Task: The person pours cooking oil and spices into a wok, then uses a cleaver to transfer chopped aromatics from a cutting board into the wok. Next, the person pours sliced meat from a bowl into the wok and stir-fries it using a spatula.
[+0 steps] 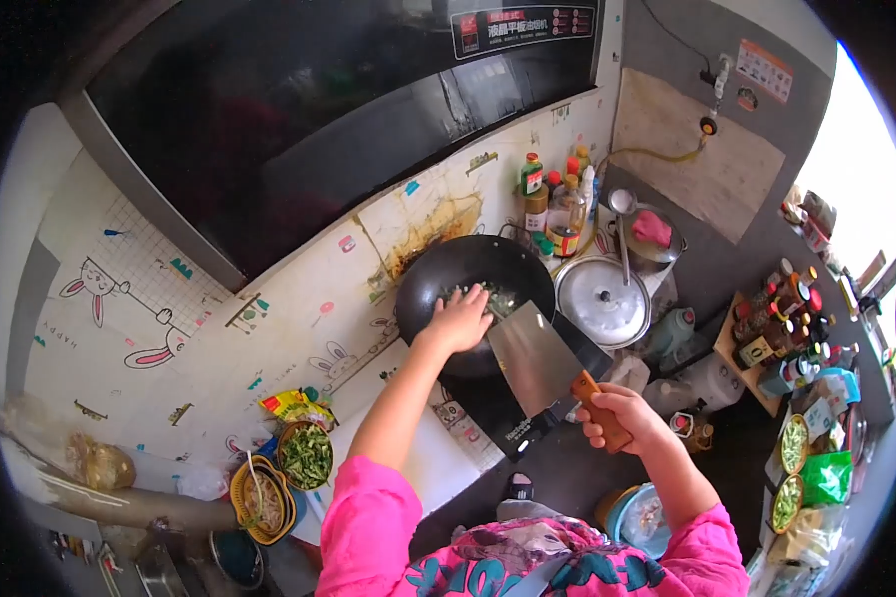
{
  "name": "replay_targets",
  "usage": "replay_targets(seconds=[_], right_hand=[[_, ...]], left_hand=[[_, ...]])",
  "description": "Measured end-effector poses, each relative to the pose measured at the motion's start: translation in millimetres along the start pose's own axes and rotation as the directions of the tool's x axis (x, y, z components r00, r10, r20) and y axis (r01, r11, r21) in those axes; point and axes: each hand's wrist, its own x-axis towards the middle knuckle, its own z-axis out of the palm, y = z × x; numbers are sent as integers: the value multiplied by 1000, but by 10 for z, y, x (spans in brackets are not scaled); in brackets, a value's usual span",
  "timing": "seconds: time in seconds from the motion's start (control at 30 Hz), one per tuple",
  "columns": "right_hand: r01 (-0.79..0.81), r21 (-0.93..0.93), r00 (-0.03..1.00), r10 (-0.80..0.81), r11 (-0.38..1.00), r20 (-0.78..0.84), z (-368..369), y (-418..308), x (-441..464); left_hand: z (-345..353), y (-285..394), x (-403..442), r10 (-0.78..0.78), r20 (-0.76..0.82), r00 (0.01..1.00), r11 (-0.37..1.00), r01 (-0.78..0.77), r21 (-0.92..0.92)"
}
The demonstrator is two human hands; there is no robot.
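Observation:
My right hand (622, 418) is wrapped round the wooden handle of a cleaver (536, 358). Its broad blade points toward the black wok (430, 284), with the far corner over the wok's near rim. Over the wok, my left hand (460, 320) has its fingers stretched out and apart, close to the blade's corner. I cannot tell whether they touch the blade. Chopped green and pale bits (503, 298) lie in the wok, partly hidden by my fingers. The wok sits on a black stove (513, 423).
A lidded silver pot (602, 298) stands right of the wok, with bottles (565, 214) behind. At left are a bowl of chopped greens (306, 456) and a yellow basket (241, 497) beside a white worktop (398, 443). A black range hood (319, 119) hangs above. More bottles (767, 338) stand at right.

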Motion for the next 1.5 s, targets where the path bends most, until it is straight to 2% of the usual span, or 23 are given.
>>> replay_targets(seconds=[0.07,0.13,0.2,0.27,0.33,0.37,0.4,0.43,0.5,0.57,0.6,0.67,0.7,0.87,0.93,1.07,1.1,1.27,1.33,1.5], right_hand=[[7,49,1000,-7,999,4,22,17,-81],[37,48,999,-37,998,12,65,121,-91],[72,128,995,-80,989,61,146,240,-83],[101,122,992,-109,987,66,236,368,-109],[142,187,986,-155,972,61,297,526,-160],[144,184,986,-157,972,57,363,604,-214],[195,167,980,-201,967,16,443,678,-271],[249,143,968,-249,958,-20,499,719,-318],[290,141,957,-286,947,-45,560,885,-391],[329,182,944,-323,926,-63,546,1136,-433],[324,182,946,-319,928,-60,536,1280,-476],[381,181,924,-378,907,-57,530,1561,-565],[368,214,928,-372,905,-19,502,1706,-597],[253,336,966,-258,907,-30,566,2454,-766],[209,365,976,-215,907,-23,589,2743,-803],[86,278,994,-64,957,-88,717,3248,-712],[81,189,992,-61,979,-109,771,3345,-649],[-75,19,987,77,997,-140,944,3718,-115],[-108,60,987,114,992,-112,942,3914,145],[-8,103,975,31,995,-222,1198,4394,544]], left_hand=[[-310,232,-276,-25,-65,998,999,23,-28],[-439,545,-599,208,-222,953,976,-217,-18],[-14,768,-625,390,-257,884,892,-432,-132],[112,1006,-708,342,-59,938,901,-345,-263],[105,955,-564,97,2,995,989,-96,-112],[91,854,-510,-74,18,997,991,75,-114],[88,832,-559,-228,-85,970,974,228,-5],[-70,900,-769,-84,-155,984,996,81,-26],[-270,1096,-1312,161,-284,945,986,-165,7],[-248,1186,-1863,340,-446,828,935,-347,71],[-209,1186,-2130,419,-512,750,896,-431,102],[-72,1134,-2554,489,-496,717,858,-499,123],[24,1089,-2752,483,-470,738,858,-507,87],[588,760,-3589,403,-361,841,897,-441,-25],[868,547,-3838,310,-323,894,910,-377,-170],[1425,155,-4258,121,-347,930,937,-222,-270],[1533,83,-4346,65,-341,938,945,-168,-282],[2034,-234,-4636,-161,-337,928,932,31,-361],[2173,-327,-4696,-234,-342,910,925,101,-365],[2570,-468,-4751,-325,-302,896,883,173,-436]])
